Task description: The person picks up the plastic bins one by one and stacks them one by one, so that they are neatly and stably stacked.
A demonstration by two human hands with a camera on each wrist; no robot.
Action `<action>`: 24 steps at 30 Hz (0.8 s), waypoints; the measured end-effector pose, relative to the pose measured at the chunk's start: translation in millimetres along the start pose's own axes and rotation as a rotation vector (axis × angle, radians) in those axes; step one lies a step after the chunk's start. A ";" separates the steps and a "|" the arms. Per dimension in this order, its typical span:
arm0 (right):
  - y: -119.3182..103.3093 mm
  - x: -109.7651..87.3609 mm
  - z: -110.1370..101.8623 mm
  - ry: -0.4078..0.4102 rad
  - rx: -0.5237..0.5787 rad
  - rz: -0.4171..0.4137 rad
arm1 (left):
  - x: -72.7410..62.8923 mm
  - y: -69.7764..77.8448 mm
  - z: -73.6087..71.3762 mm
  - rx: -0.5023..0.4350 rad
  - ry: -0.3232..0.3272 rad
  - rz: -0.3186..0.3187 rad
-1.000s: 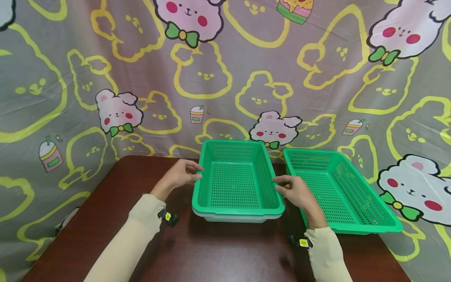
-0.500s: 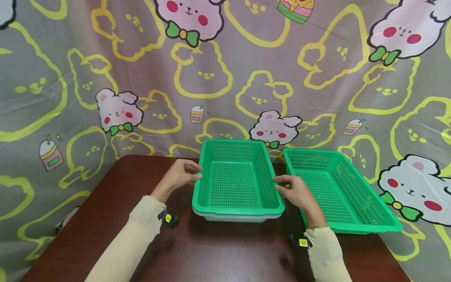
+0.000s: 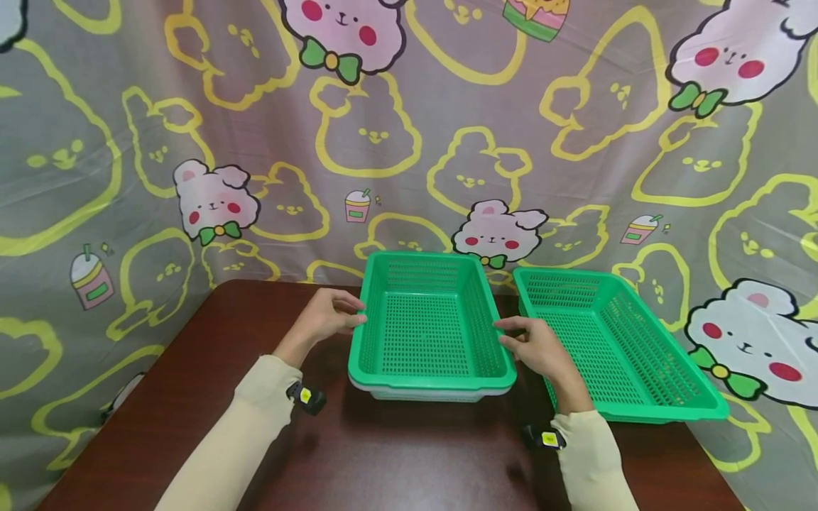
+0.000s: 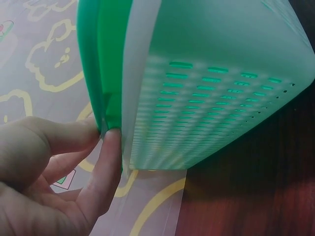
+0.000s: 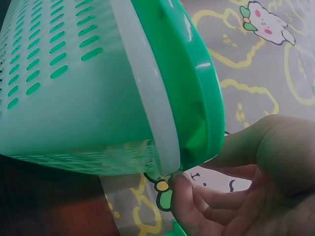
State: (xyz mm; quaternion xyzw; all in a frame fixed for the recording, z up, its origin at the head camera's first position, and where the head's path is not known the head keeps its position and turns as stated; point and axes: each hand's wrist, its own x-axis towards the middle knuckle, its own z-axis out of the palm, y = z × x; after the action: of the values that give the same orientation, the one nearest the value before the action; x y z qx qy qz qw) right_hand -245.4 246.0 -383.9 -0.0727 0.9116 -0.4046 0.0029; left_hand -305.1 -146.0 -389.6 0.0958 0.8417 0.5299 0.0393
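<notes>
In the middle of the head view, a green plastic basket (image 3: 422, 333) with a slotted bottom sits nested inside a white basket (image 3: 424, 399). My left hand (image 3: 324, 314) pinches the green rim at its left side, thumb and fingertips right at the edge. On the opposite side my right hand (image 3: 533, 344) pinches the same rim. Up close in the left wrist view, the white basket's slotted wall (image 4: 211, 44) shows green through its holes, and a narrow gap separates the two rims. The right wrist view has the fingertips (image 5: 182, 189) at the rims' lower corner.
A second green basket (image 3: 588, 355) stands on the right of the dark wooden table (image 3: 409, 454), close beside my right hand. Behind the table hangs a curtain (image 3: 249, 128) printed with cartoon rabbits. Each wrist carries a small black strapped device (image 3: 308, 399).
</notes>
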 end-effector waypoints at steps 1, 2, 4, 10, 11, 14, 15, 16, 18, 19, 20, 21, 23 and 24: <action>-0.3 -0.2 0.0 0.000 0.000 0.003 | 0.2 -0.3 0.2 0.005 0.002 0.000; -0.5 -0.3 0.1 0.000 0.000 0.005 | 0.5 -0.7 0.4 0.007 0.004 0.000; -0.8 -0.5 0.3 0.002 -0.001 0.010 | 0.9 -1.2 0.9 0.008 0.008 -0.005; -0.3 -0.3 1.4 0.000 -0.018 0.012 | 1.4 -2.4 2.3 0.015 0.015 -0.009; -0.1 -0.2 1.6 -0.002 -0.021 0.010 | 1.3 -2.6 2.4 0.015 0.013 -0.009; 0.7 0.0 1.9 -0.006 -0.029 0.002 | 0.7 -2.6 2.2 0.011 0.006 -0.012; 0.8 0.1 1.9 -0.006 -0.029 -0.001 | 0.2 -2.2 1.9 0.007 0.005 -0.015; 0.9 0.2 1.9 -0.006 -0.029 -0.004 | -0.1 -1.9 1.8 0.007 0.005 -0.015; 0.9 0.3 2.0 -0.006 -0.028 -0.005 | -0.3 -1.4 2.1 0.007 0.004 -0.014; 0.8 0.3 2.0 -0.006 -0.027 -0.004 | -0.3 -1.2 2.2 0.011 0.001 -0.010; 0.8 0.2 2.1 -0.006 -0.029 -0.002 | -0.2 -0.9 2.5 0.015 0.003 -0.009; 0.6 0.1 2.1 -0.006 -0.029 0.000 | -0.1 -0.9 2.8 0.020 0.002 -0.007; 0.3 -0.1 2.2 -0.007 -0.031 0.002 | 0.3 -1.0 3.3 0.028 0.002 -0.006; 0.1 -0.3 2.1 -0.007 -0.032 0.002 | 0.4 -1.1 3.6 0.033 0.003 -0.004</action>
State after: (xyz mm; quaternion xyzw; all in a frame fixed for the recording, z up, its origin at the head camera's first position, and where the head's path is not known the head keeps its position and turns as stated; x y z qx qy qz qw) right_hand -245.1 244.5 -385.5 -0.0730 0.9180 -0.3898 0.0053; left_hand -305.1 -143.2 -392.1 0.0940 0.8507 0.5158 0.0377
